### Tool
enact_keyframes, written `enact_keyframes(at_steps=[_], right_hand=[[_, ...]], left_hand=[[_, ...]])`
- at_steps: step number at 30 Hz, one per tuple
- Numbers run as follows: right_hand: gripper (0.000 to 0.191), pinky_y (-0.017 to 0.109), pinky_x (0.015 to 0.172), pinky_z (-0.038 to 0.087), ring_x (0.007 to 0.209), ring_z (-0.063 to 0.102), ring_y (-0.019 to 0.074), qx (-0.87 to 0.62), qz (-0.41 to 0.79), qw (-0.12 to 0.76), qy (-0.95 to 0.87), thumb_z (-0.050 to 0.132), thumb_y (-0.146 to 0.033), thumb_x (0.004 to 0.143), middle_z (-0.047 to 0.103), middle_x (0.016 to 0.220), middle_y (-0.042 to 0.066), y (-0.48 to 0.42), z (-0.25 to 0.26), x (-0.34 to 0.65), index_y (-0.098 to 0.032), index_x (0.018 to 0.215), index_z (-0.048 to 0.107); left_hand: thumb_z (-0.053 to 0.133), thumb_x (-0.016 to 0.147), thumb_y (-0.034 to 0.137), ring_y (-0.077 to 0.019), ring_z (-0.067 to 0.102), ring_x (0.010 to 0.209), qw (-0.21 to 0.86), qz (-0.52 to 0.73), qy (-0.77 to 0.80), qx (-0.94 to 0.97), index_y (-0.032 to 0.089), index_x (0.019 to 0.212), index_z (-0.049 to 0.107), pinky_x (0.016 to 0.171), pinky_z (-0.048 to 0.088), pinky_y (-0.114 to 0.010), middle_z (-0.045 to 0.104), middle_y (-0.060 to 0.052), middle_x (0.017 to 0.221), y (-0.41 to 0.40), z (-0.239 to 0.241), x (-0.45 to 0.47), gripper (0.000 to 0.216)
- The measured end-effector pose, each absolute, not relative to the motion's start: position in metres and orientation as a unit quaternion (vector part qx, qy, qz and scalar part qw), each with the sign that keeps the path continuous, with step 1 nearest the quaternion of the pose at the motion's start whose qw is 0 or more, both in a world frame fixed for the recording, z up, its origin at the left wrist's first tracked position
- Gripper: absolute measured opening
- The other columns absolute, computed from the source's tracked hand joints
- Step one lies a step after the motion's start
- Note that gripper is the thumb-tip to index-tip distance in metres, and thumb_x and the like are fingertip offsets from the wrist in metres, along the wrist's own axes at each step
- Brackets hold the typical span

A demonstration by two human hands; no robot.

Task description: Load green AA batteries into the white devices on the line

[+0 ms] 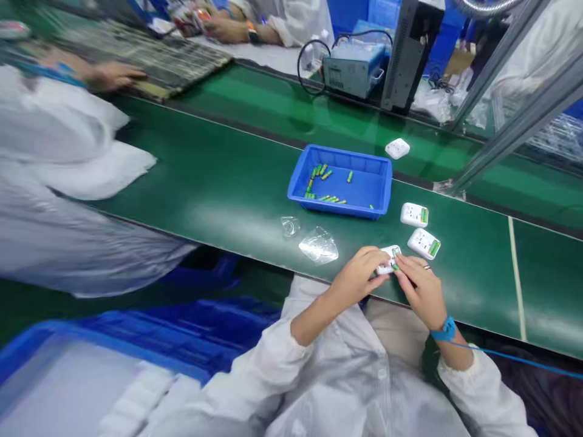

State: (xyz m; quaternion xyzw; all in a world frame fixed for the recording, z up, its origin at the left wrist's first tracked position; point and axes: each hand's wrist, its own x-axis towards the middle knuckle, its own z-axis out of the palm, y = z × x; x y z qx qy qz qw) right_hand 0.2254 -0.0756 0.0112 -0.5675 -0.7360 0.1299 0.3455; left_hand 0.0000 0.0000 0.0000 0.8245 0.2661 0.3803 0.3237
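Observation:
My left hand [356,274] is closed on the side of a small white plastic device [385,267] at the near edge of the green bench. At the device's right end my right hand [422,290] pinches a small green battery [395,266] against it; how far the battery sits inside is hidden by the fingers. A blue wristband [444,329] with a cord circles my right wrist. Just beyond my right hand lie two similar white devices, an upper one [413,215] and a lower one [423,243], each showing green batteries at its right end.
A blue tray [297,196] holding several green-and-yellow batteries stands ahead. Clear plastic pieces [319,246] lie left of my hands. Another white device [398,148] rests farther back. A metal post [473,170] rises at right. Co-workers' hands and sleeves are at left and across the bench.

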Motion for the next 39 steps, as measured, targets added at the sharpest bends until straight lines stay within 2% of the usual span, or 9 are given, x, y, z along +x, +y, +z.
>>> enact_keyframes(at_steps=[6, 12, 15, 17, 20, 26, 29, 34, 39], right_hand=[[0.031, 0.048, 0.112, 0.061, 0.126, 0.076, 0.0283, -0.572, 0.186, 0.389, -0.697, 0.063, -0.029, 0.114, 0.08, 0.14, 0.011, -0.073, 0.021, 0.225, -0.029, 0.136, 0.084], [0.028, 0.035, 0.08, 0.061, 0.088, 0.072, 0.0213, -0.628, 0.266, 0.458, -0.57, 0.074, -0.042, 0.106, 0.076, 0.099, 0.006, -0.074, 0.025, 0.229, -0.024, 0.126, 0.083], [0.026, 0.031, 0.071, 0.057, 0.077, 0.068, 0.0194, -0.647, 0.29, 0.489, -0.508, 0.083, -0.048, 0.098, 0.073, 0.085, 0.002, -0.073, 0.024, 0.231, -0.022, 0.103, 0.08], [0.026, 0.032, 0.074, 0.057, 0.079, 0.069, 0.0202, -0.653, 0.295, 0.474, -0.512, 0.083, -0.048, 0.097, 0.075, 0.085, 0.003, -0.07, 0.026, 0.232, -0.022, 0.093, 0.079], [0.024, 0.034, 0.08, 0.057, 0.086, 0.072, 0.0221, -0.658, 0.27, 0.437, -0.55, 0.08, -0.047, 0.099, 0.08, 0.097, 0.005, -0.063, 0.03, 0.23, -0.024, 0.098, 0.084], [0.024, 0.034, 0.073, 0.06, 0.072, 0.072, 0.0202, -0.679, 0.215, 0.406, -0.573, 0.077, -0.047, 0.103, 0.079, 0.089, 0.004, -0.055, 0.031, 0.223, -0.023, 0.105, 0.082], [0.024, 0.036, 0.078, 0.064, 0.083, 0.076, 0.0231, -0.665, 0.17, 0.377, -0.622, 0.069, -0.044, 0.109, 0.082, 0.103, 0.008, -0.061, 0.029, 0.221, -0.023, 0.113, 0.082], [0.045, 0.055, 0.117, 0.058, 0.14, 0.068, 0.0357, -0.629, 0.117, 0.284, -0.714, 0.051, -0.038, 0.118, 0.069, 0.156, 0.02, -0.081, 0.019, 0.216, -0.021, 0.155, 0.069], [0.055, 0.063, 0.128, 0.049, 0.153, 0.058, 0.0378, -0.626, 0.138, 0.267, -0.719, 0.047, -0.039, 0.119, 0.055, 0.173, 0.019, -0.093, 0.01, 0.214, -0.023, 0.171, 0.055]], left_hand=[[0.077, 0.104, 0.023, -0.0298, 0.067, 0.128, 0.319, 0.376, 0.273, 0.826, 0.023, 0.133, 0.064, 0.112, 0.06, -0.049, 0.078, -0.01, 0.129, -0.001, -0.004, -0.001, 0.031], [0.068, 0.106, 0.016, -0.0302, 0.065, 0.137, 0.346, 0.359, 0.282, 0.82, 0.023, 0.131, 0.065, 0.117, 0.058, -0.051, 0.077, -0.01, 0.131, -0.003, 0.002, -0.003, 0.026], [0.065, 0.103, 0.011, -0.0319, 0.06, 0.148, 0.36, 0.341, 0.277, 0.823, 0.024, 0.128, 0.065, 0.123, 0.054, -0.054, 0.076, -0.009, 0.134, -0.001, 0.004, -0.004, 0.027], [0.063, 0.102, 0.008, -0.032, 0.059, 0.151, 0.368, 0.333, 0.266, 0.826, 0.024, 0.127, 0.064, 0.124, 0.054, -0.054, 0.076, -0.009, 0.135, 0.0, 0.004, -0.004, 0.03], [0.065, 0.102, 0.009, -0.0321, 0.06, 0.152, 0.373, 0.331, 0.258, 0.828, 0.025, 0.131, 0.063, 0.125, 0.054, -0.054, 0.075, -0.009, 0.137, 0.001, 0.003, -0.004, 0.033], [0.071, 0.104, 0.017, -0.0338, 0.062, 0.149, 0.356, 0.339, 0.277, 0.826, 0.025, 0.131, 0.064, 0.124, 0.055, -0.058, 0.076, -0.01, 0.134, -0.001, -0.003, 0.002, 0.029], [0.071, 0.103, 0.016, -0.0334, 0.063, 0.147, 0.348, 0.348, 0.276, 0.826, 0.025, 0.131, 0.064, 0.122, 0.057, -0.057, 0.076, -0.01, 0.133, -0.002, -0.002, 0.004, 0.03], [0.069, 0.105, 0.018, -0.0326, 0.064, 0.145, 0.342, 0.348, 0.275, 0.828, 0.024, 0.129, 0.064, 0.121, 0.058, -0.055, 0.076, -0.011, 0.132, -0.002, 0.002, 0.004, 0.025], [0.07, 0.104, 0.019, -0.034, 0.061, 0.147, 0.331, 0.339, 0.285, 0.833, 0.024, 0.138, 0.062, 0.124, 0.055, -0.057, 0.071, -0.014, 0.141, -0.002, 0.001, 0.003, 0.035]])
